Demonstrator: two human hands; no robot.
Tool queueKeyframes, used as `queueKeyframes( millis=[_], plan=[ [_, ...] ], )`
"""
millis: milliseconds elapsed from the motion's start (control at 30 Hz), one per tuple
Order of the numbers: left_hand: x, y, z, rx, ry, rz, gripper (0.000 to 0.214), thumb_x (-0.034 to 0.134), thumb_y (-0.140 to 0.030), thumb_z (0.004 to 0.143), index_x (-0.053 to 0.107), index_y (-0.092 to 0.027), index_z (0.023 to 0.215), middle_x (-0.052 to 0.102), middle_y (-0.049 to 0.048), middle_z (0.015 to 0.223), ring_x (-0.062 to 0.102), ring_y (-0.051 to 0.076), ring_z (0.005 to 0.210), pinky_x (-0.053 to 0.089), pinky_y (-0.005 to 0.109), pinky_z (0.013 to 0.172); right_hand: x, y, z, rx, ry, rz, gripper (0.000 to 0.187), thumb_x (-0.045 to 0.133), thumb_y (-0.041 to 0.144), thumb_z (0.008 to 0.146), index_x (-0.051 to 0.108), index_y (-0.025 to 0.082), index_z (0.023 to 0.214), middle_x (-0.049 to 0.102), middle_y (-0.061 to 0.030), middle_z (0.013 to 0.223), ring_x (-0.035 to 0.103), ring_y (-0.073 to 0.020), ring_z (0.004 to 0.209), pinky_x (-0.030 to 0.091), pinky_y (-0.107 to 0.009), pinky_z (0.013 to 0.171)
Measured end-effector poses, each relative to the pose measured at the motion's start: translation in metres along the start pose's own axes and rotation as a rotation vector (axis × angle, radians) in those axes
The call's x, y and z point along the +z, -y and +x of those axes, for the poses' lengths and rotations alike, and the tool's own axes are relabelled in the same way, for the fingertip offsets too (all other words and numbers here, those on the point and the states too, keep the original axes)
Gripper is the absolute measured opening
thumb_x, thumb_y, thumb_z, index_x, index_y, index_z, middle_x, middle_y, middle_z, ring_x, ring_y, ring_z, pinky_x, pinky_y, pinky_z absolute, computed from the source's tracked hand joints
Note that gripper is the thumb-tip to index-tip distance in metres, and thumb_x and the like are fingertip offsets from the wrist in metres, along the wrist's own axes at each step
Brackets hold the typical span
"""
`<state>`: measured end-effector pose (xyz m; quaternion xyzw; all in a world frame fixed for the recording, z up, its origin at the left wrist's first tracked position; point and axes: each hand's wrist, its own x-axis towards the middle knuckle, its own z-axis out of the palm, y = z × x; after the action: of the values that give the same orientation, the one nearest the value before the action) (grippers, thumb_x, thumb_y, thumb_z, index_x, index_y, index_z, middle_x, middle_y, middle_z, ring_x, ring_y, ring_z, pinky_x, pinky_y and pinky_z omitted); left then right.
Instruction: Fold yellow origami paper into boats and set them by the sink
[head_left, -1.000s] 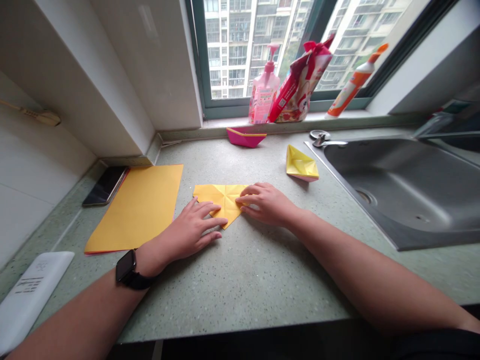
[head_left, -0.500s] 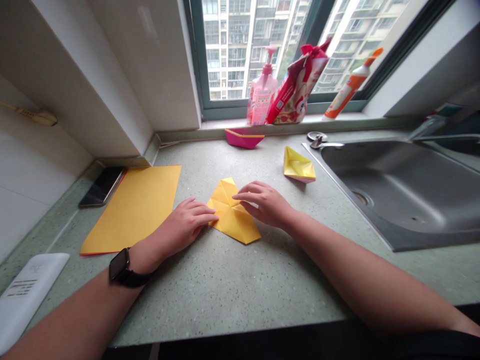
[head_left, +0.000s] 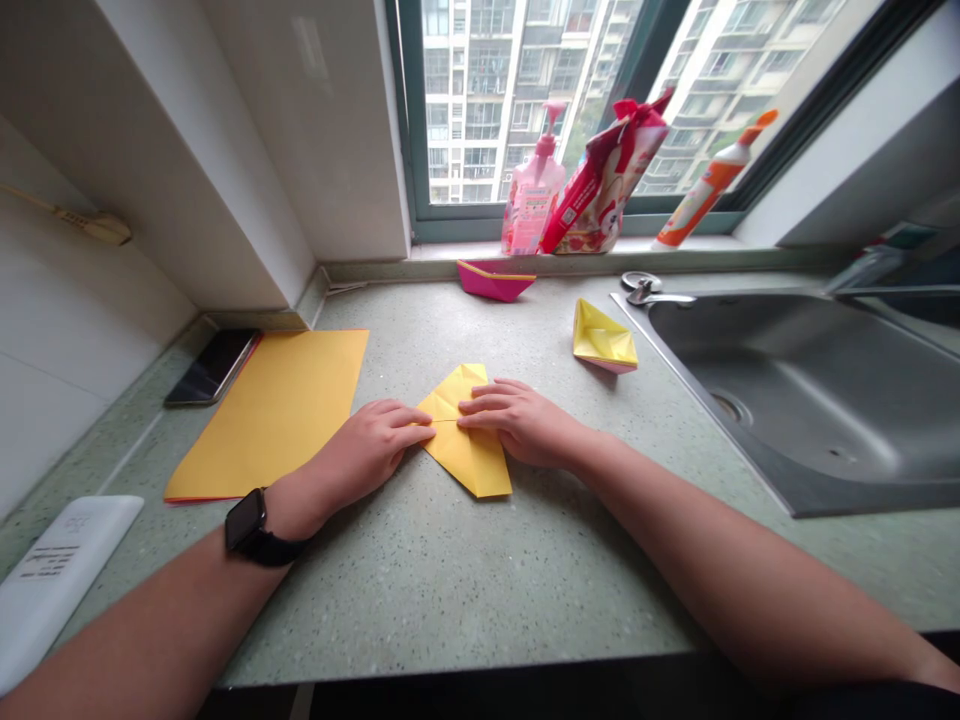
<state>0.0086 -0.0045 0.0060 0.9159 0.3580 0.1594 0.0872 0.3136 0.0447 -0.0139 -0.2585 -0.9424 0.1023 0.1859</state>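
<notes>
A folded sheet of yellow paper (head_left: 471,462) lies flat on the counter in front of me, with creases and a thin dark line across its middle. My left hand (head_left: 375,440), a black watch on its wrist, touches the paper's left corner with stretched fingertips. From the other side, my right hand (head_left: 517,420) rests its outstretched fingers flat on the paper's right part, which they partly hide. Beyond the hands sit a magenta paper boat (head_left: 495,287) and, further right, a yellow paper boat (head_left: 606,345) with a pinkish outside.
Left of my hands lies a stack of orange-yellow paper (head_left: 277,410) beside a dark phone (head_left: 212,367). A white flat object (head_left: 67,580) is at the near left. The steel sink (head_left: 780,490) takes up the right. Bottles and a red bag (head_left: 596,185) line the windowsill.
The paper's shape has altered: its right side is now folded inward, and a line shows across the middle. My right hand has flattened onto it. The view has shifted slightly.
</notes>
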Motion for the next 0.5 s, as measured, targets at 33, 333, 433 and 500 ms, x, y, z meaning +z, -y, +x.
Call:
queueKeyframes(
  millis=[33, 333, 433, 500],
  plan=[
    [-0.001, -0.003, 0.000, -0.011, 0.011, 0.008, 0.035, 0.049, -0.020, 0.113, 0.080, -0.026, 0.127, 0.079, 0.0083, 0.133, 0.071, 0.027, 0.117, 0.056, 0.050, 0.107, -0.001, 0.000, 0.000, -0.010, -0.005, 0.005, 0.044, 0.063, 0.008, 0.102, 0.082, 0.036, 0.130, 0.080, -0.0019, 0.137, 0.072, -0.0224, 0.128, 0.051, -0.051, 0.118],
    [0.001, -0.020, -0.008, -0.172, 0.204, 0.045, 0.051, 0.052, -0.054, 0.114, 0.062, -0.023, 0.154, 0.053, 0.0145, 0.170, 0.049, 0.040, 0.157, 0.028, 0.070, 0.131, -0.016, 0.012, -0.001, -0.105, 0.048, 0.039, 0.032, 0.070, 0.021, 0.099, 0.083, 0.032, 0.126, 0.083, -0.0034, 0.118, 0.071, -0.0241, 0.116, 0.041, -0.056, 0.124],
    [0.002, -0.021, -0.008, -0.176, 0.242, 0.020, 0.068, 0.055, -0.069, 0.108, 0.058, -0.020, 0.155, 0.045, 0.0184, 0.175, 0.039, 0.043, 0.163, 0.014, 0.073, 0.135, -0.021, 0.016, 0.000, -0.100, 0.084, 0.086, 0.031, 0.076, 0.030, 0.097, 0.083, 0.033, 0.127, 0.082, -0.0041, 0.115, 0.070, -0.0246, 0.117, 0.040, -0.056, 0.124],
    [0.003, -0.021, -0.007, -0.174, 0.252, 0.016, 0.083, 0.060, -0.079, 0.101, 0.057, -0.017, 0.156, 0.039, 0.0216, 0.177, 0.034, 0.045, 0.165, 0.010, 0.073, 0.135, -0.022, 0.017, 0.000, -0.108, 0.107, 0.110, 0.034, 0.080, 0.034, 0.095, 0.082, 0.032, 0.129, 0.081, -0.0053, 0.116, 0.070, -0.0253, 0.119, 0.041, -0.057, 0.124]
  ],
)
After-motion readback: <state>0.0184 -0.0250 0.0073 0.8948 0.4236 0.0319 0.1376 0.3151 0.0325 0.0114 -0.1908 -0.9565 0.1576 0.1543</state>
